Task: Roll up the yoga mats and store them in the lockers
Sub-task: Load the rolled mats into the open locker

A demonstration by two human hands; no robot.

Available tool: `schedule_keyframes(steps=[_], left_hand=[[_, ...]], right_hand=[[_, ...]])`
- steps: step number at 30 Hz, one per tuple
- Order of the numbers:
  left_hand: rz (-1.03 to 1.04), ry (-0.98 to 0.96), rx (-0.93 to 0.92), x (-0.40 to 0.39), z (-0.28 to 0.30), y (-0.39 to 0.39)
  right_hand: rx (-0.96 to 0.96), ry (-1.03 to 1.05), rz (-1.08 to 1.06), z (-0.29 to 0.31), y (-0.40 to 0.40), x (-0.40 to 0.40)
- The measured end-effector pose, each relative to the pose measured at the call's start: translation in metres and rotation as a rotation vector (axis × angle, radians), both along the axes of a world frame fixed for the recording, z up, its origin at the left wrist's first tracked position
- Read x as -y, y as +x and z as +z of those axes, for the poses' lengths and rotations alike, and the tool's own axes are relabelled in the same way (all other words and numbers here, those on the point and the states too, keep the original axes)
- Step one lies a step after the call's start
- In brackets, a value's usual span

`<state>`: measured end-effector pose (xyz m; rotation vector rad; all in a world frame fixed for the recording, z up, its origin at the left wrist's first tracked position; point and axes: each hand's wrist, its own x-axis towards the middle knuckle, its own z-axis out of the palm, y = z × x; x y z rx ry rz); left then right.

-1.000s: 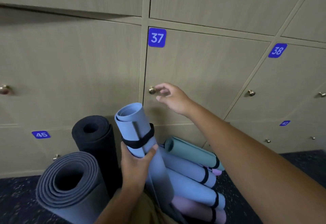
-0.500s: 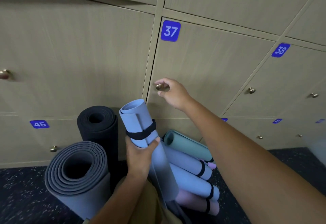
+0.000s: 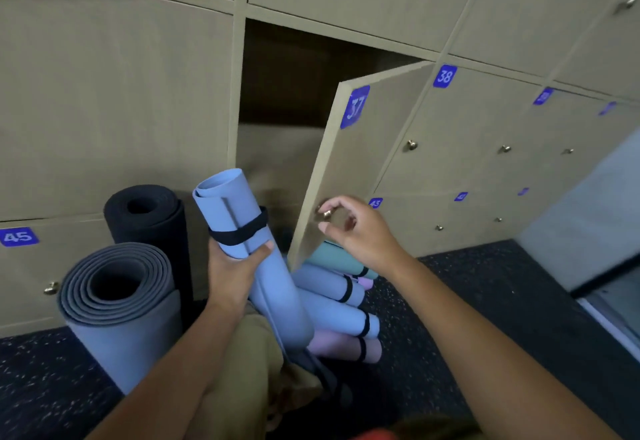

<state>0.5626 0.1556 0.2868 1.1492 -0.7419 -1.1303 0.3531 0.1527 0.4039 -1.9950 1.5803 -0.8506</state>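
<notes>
My left hand (image 3: pixel 232 270) grips a rolled light blue yoga mat (image 3: pixel 239 204) just below its black strap and holds it upright before the lockers. Locker 37's door (image 3: pixel 367 149) stands swung open to the right, and its dark compartment (image 3: pixel 284 93) shows nothing inside. My right hand (image 3: pixel 353 228) has its index finger and thumb curled round the door's brass knob (image 3: pixel 326 213). Behind the held mat several strapped rolled mats (image 3: pixel 332 315), blue, teal and pink, lie stacked on the floor, partly under the open door.
A thick grey rolled mat (image 3: pixel 114 287) and a black rolled mat (image 3: pixel 149 211) stand against locker 45 (image 3: pixel 19 236) at the left. Closed lockers, 38 (image 3: pixel 444 76) among them, run off to the right. The floor (image 3: pixel 485 287) is dark and speckled.
Door 37, closed a second ago, has swung open to the right with my right hand on its knob. The view has shifted right, and my left hand keeps hold of the blue mat.
</notes>
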Motion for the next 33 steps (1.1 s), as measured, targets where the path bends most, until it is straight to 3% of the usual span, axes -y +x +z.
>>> schedule_keyframes(steps=[8,13,17,22,26,29,33], left_hand=[[-0.175,-0.06,0.209,-0.016,0.009,-0.034],[-0.27,-0.072,0.279,-0.024,0.008,-0.058],[-0.326,-0.071,0.326,-0.029,0.012,-0.072],[-0.369,-0.056,0.336,-0.024,0.01,-0.079],[-0.399,-0.04,0.318,-0.015,0.01,-0.079],[-0.407,-0.051,0.35,-0.007,0.009,-0.078],[-0.398,-0.032,0.381,0.006,0.002,-0.073]], right_hand=[[0.068,0.019,-0.328,-0.006,-0.096,-0.088],[0.136,0.029,-0.609,-0.009,-0.144,-0.111],[0.18,-0.003,-0.714,-0.02,-0.168,-0.119],[0.181,0.035,-0.743,-0.032,-0.177,-0.125],[-0.042,0.009,-0.768,-0.053,-0.155,-0.135],[-0.174,0.028,-0.627,-0.077,-0.135,-0.132],[-0.182,0.14,-0.456,-0.122,-0.124,-0.105]])
